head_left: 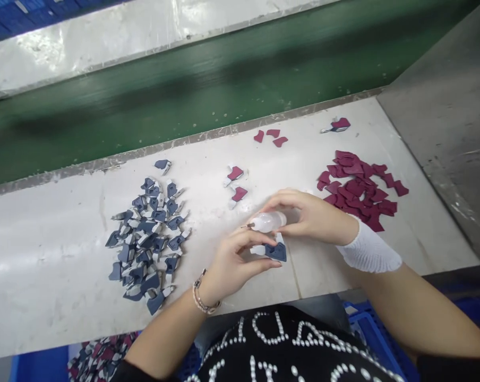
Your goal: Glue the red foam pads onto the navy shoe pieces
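Left grip [234, 258] is pinching an angular navy-and-grey piece [279, 252] over the white counter [57, 265], right grip [309, 212] has a small translucent plastic bottle [268, 222] just beside it, flat maroon cutouts [355, 187] piled off to the right.

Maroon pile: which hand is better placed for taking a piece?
Probably the right hand: it is nearer the maroon pile, though it holds a bottle; the left hand, farther off, grips a blue-grey part.
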{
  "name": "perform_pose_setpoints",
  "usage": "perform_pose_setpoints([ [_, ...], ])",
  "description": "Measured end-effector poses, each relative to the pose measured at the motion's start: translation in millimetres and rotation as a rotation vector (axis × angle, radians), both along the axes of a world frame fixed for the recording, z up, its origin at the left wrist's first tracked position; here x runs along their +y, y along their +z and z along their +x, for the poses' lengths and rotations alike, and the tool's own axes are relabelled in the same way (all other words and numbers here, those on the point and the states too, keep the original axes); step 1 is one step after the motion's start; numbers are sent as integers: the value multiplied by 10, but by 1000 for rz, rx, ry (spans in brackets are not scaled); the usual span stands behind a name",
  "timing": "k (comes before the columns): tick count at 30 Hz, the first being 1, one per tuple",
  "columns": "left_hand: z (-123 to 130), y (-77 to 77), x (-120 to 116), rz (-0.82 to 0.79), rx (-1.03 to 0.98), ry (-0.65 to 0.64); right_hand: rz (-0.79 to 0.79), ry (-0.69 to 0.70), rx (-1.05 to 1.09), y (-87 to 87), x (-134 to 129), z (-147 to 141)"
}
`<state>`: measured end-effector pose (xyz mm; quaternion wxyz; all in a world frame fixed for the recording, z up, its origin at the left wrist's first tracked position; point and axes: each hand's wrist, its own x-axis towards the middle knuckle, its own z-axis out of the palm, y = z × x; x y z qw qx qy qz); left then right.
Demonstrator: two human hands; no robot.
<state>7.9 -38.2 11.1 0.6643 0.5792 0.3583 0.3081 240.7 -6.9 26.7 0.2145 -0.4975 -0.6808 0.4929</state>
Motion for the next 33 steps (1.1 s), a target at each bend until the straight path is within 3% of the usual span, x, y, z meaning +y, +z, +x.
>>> perform_pose_setpoints([
  [4,24,-35,24,-61,34,-47,46,-44,-122,-62,-104,-29],
  [7,0,-42,50,-105,61,-54,54,-73,-212,-20,-130,173],
  [12,-112,28,-28,2,164,-33,37,-496,-589,2,-16,789],
  [15,-177,40,-186,5,169,17,-21,-634,-756,-93,114,926],
  [19,-214,20,-397,-59,189,65,-60,-600,-783,-143,217,808],
  [23,-193,-6,-475,-115,152,128,-53,-567,-728,46,126,674],
  [28,-107,-23,-474,-114,64,248,-27,-562,-628,395,-312,605],
  [33,2,-7,-461,-78,-17,258,6,-332,-306,489,-782,395],
])
